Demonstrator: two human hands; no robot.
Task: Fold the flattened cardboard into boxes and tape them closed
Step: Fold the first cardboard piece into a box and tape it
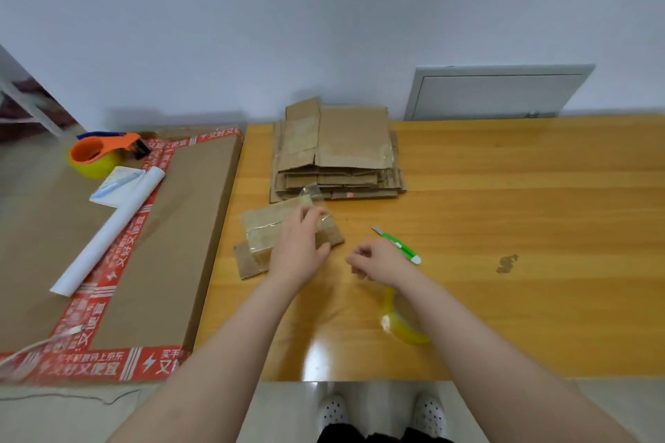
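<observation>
Small brown cardboard box (259,230), folded up, lying low near the left edge of a wooden table (503,173). Glossy clear tape along its top seam; 1 flat flap poking out at the near-left corner. Right end covered and gripped by the left hand (298,244). Curl of clear tape (310,192) standing up just behind the box's far-right corner. Just beyond the box, at the table's far edge, a stack of flattened cardboard (345,147): worn brown sheets with old tape marks, edges uneven, 1 narrower flap jutting back on top. Roll of yellowish clear tape (399,327) near the front edge, well apart from the box, partly hidden under the right forearm.
</observation>
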